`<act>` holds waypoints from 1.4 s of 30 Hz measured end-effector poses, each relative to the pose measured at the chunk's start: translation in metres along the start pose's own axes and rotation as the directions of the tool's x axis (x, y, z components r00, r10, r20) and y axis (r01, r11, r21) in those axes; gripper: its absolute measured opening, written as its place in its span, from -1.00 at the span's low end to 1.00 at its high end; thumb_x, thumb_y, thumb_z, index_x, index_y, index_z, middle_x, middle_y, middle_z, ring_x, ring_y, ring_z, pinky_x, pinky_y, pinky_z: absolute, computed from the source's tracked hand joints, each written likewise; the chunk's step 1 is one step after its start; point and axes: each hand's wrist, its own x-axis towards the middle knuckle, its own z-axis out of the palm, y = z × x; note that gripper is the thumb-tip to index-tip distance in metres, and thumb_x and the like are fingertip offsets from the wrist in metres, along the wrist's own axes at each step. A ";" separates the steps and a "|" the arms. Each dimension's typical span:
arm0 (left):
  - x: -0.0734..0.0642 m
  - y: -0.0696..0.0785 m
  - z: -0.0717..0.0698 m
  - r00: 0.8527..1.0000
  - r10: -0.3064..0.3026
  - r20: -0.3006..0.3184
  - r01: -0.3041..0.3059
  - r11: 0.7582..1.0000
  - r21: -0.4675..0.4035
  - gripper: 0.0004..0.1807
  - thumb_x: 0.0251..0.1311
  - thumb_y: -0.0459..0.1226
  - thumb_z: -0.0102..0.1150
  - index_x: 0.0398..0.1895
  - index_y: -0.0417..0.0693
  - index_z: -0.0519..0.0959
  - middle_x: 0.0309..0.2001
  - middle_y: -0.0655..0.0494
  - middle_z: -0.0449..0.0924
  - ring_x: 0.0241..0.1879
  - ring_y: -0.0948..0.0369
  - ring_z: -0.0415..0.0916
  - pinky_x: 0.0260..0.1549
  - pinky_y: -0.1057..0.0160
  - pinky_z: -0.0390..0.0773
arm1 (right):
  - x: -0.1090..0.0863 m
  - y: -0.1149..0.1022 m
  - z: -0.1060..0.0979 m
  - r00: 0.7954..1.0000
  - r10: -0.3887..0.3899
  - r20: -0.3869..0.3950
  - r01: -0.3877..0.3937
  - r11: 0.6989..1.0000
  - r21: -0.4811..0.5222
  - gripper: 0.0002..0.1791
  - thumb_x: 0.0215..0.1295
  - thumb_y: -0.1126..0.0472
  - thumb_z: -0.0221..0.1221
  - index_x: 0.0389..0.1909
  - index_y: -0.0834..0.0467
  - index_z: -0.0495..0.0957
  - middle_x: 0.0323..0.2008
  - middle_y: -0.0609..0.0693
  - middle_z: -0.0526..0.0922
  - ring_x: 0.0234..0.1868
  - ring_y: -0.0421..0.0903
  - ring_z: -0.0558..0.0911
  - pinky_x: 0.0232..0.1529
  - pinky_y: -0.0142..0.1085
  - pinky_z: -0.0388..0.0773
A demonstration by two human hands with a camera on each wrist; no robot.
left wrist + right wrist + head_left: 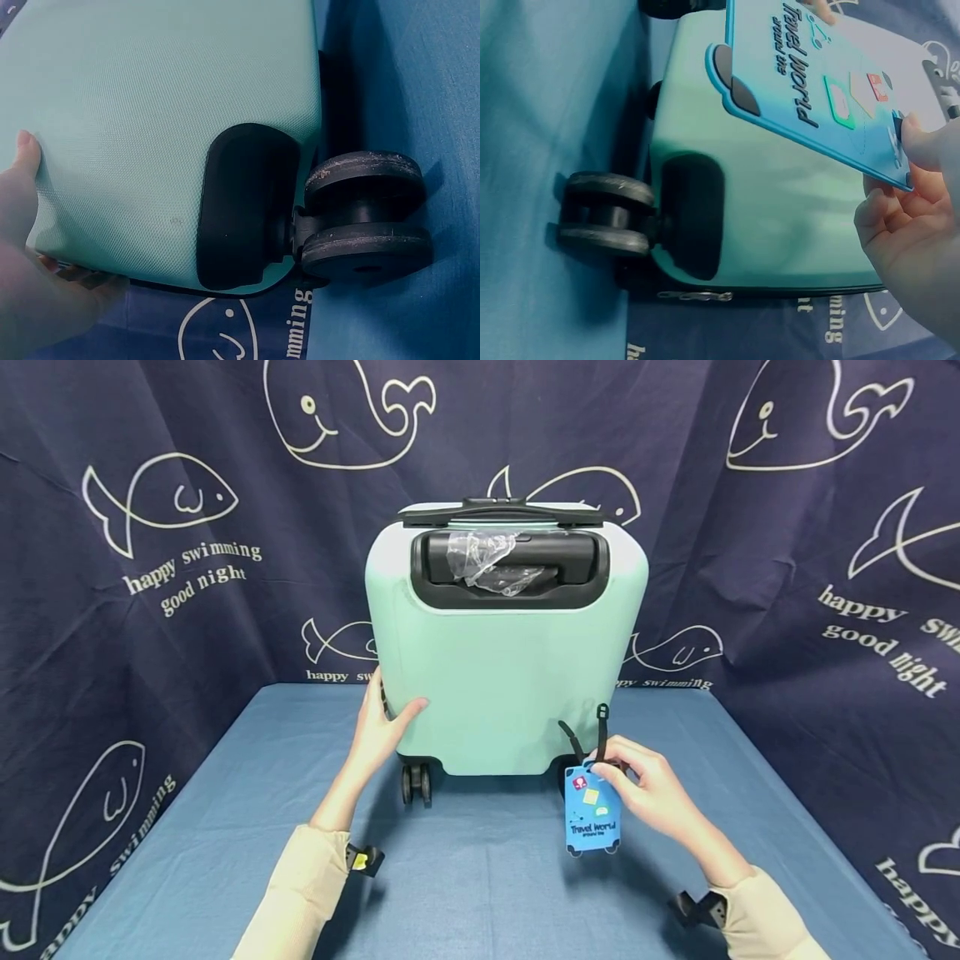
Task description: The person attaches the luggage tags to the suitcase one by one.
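Observation:
A mint-green suitcase (502, 685) stands upright on its wheels, its black handle recess (510, 597) partly covered by clear plastic film (487, 560). My left hand (378, 722) grips its lower left side, thumb on the front face and fingers round the edge. In the left wrist view, a black double wheel (367, 247) shows beside that hand. My right hand (645, 781) pinches a blue luggage tag (592, 814) by its top, in front of the suitcase's lower right corner. The tag's black strap (602, 727) sticks up with its two ends apart.
A blue cloth (480, 877) covers the table under the suitcase. Behind and at both sides hangs a dark navy curtain (187, 635) with white fish drawings and lettering. Another black wheel (607, 217) shows in the right wrist view.

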 end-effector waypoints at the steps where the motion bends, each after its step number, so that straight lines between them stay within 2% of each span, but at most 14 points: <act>1: 0.000 0.000 0.000 1.000 0.000 -0.002 0.000 1.000 -0.002 -0.08 -0.09 0.16 0.14 0.30 0.43 -0.18 0.29 0.08 0.01 0.25 0.12 0.07 0.12 0.01 0.19 | 0.001 -0.002 -0.001 1.000 0.003 0.003 -0.003 1.000 0.003 -0.87 0.12 0.26 0.14 -0.41 -0.09 0.50 -0.45 -0.23 0.46 -0.49 -0.36 0.36 -0.51 -0.50 0.29; 5: 0.000 0.000 0.001 1.000 0.011 -0.011 -0.011 1.000 0.002 -0.08 -0.09 0.14 0.15 0.30 0.41 -0.17 0.29 0.06 0.01 0.25 0.11 0.06 0.13 0.00 0.17 | 0.005 -0.009 -0.004 1.000 -0.010 -0.004 0.010 1.000 0.005 -0.84 0.11 0.26 0.15 -0.40 -0.11 0.50 -0.45 -0.24 0.47 -0.49 -0.36 0.36 -0.51 -0.49 0.30; 15: -0.001 -0.002 0.003 1.000 0.016 -0.018 -0.016 1.000 -0.016 -0.09 -0.08 0.13 0.15 0.30 0.41 -0.16 0.28 0.08 0.03 0.24 0.14 0.07 0.14 0.03 0.16 | 0.015 -0.017 -0.008 0.986 -0.136 -0.092 0.137 0.990 0.006 -0.77 0.03 0.40 0.17 -0.41 -0.03 0.53 -0.42 -0.24 0.49 -0.49 -0.35 0.36 -0.51 -0.52 0.28; 25: -0.001 -0.003 0.002 0.999 0.031 -0.015 -0.032 0.999 -0.038 -0.10 -0.06 0.09 0.16 0.30 0.39 -0.14 0.27 0.07 0.04 0.22 0.13 0.09 0.12 0.02 0.19 | 0.027 -0.027 -0.016 0.993 -0.088 -0.083 0.089 0.996 0.003 -0.82 0.08 0.37 0.14 -0.39 -0.01 0.52 -0.39 -0.20 0.50 -0.43 -0.34 0.39 -0.46 -0.51 0.29; 32: 0.000 -0.001 0.001 1.000 0.006 -0.004 -0.006 0.998 -0.062 -0.08 -0.05 0.01 0.20 0.32 0.27 -0.14 0.28 0.05 0.01 0.23 0.11 0.08 0.13 0.03 0.19 | 0.035 -0.031 -0.022 0.986 -0.127 -0.112 0.131 0.991 0.028 -0.79 0.06 0.42 0.14 -0.40 0.03 0.53 -0.38 -0.17 0.53 -0.37 -0.31 0.43 -0.37 -0.53 0.34; 37: -0.007 0.017 -0.002 1.000 0.002 0.004 -0.002 0.998 -0.066 -0.11 0.02 -0.10 0.18 0.34 0.08 -0.14 0.28 -0.06 0.00 0.23 0.05 0.07 0.14 0.00 0.17 | 0.040 -0.031 -0.024 0.979 -0.154 -0.136 0.163 0.985 0.052 -0.78 0.04 0.45 0.15 -0.41 0.04 0.53 -0.36 -0.15 0.56 -0.36 -0.29 0.46 -0.37 -0.53 0.37; 40: -0.007 0.015 -0.001 1.000 0.015 -0.002 -0.015 0.998 -0.063 -0.11 0.01 -0.06 0.17 0.34 0.14 -0.14 0.27 -0.03 0.01 0.22 0.06 0.09 0.13 0.01 0.19 | 0.042 -0.032 -0.027 0.977 -0.159 -0.142 0.169 0.983 0.065 -0.77 0.02 0.46 0.16 -0.40 0.05 0.54 -0.35 -0.13 0.58 -0.35 -0.28 0.48 -0.37 -0.53 0.38; 42: -0.004 0.007 0.000 1.000 0.023 -0.007 -0.023 0.998 -0.059 -0.11 -0.01 0.00 0.17 0.33 0.24 -0.14 0.27 0.02 0.02 0.22 0.09 0.10 0.12 0.02 0.20 | 0.044 -0.035 -0.028 0.975 -0.165 -0.148 0.177 0.981 0.075 -0.77 0.00 0.48 0.16 -0.40 0.08 0.55 -0.35 -0.09 0.59 -0.33 -0.28 0.49 -0.37 -0.54 0.39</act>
